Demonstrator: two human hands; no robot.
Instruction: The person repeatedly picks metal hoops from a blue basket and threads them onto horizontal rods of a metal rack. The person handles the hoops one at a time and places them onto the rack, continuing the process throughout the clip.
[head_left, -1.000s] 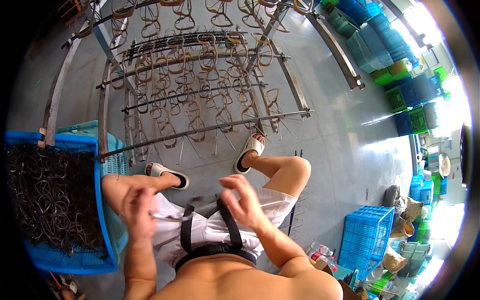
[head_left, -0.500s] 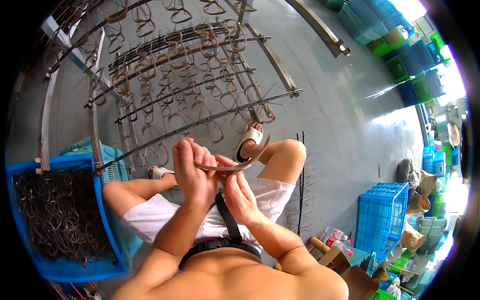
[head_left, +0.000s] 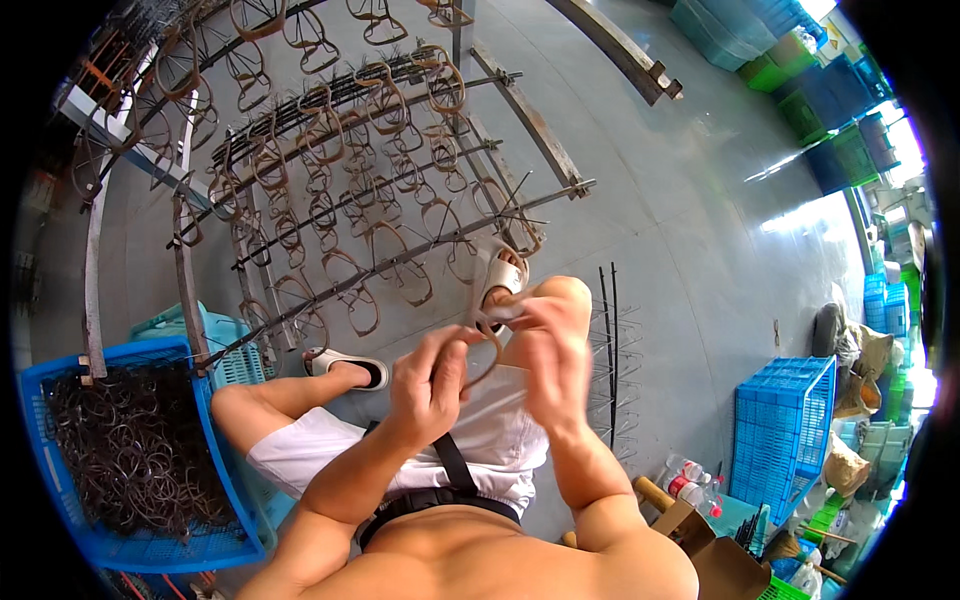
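A thin, curved brown frame [head_left: 496, 362], shaped like a goggle frame, is held in front of my lap. My left hand [head_left: 430, 388] is closed on its near end, with the fingers curled and the thumb on top. My right hand [head_left: 553, 365] is beside the far end of the frame, its fingers smeared by motion, so I cannot make out its grip. Beyond my hands, similar looped brown frames [head_left: 385, 95] hang in rows on dark rods [head_left: 375, 268] with thin wire prongs.
On the left, a blue basket [head_left: 255, 500] holds a tangle of dark curved pieces [head_left: 135, 450]. Metal rails [head_left: 545, 140] support the rods. Two spare pronged rods [head_left: 612, 370] lie on the floor at right. Farther right are a blue crate [head_left: 780, 430], plastic bottles [head_left: 690, 480] and a cardboard box [head_left: 705, 550].
My hands have moved apart, the right one going rightward and farther out. The brown frame has turned from lying crosswise to standing more upright. My left foot now shows more fully.
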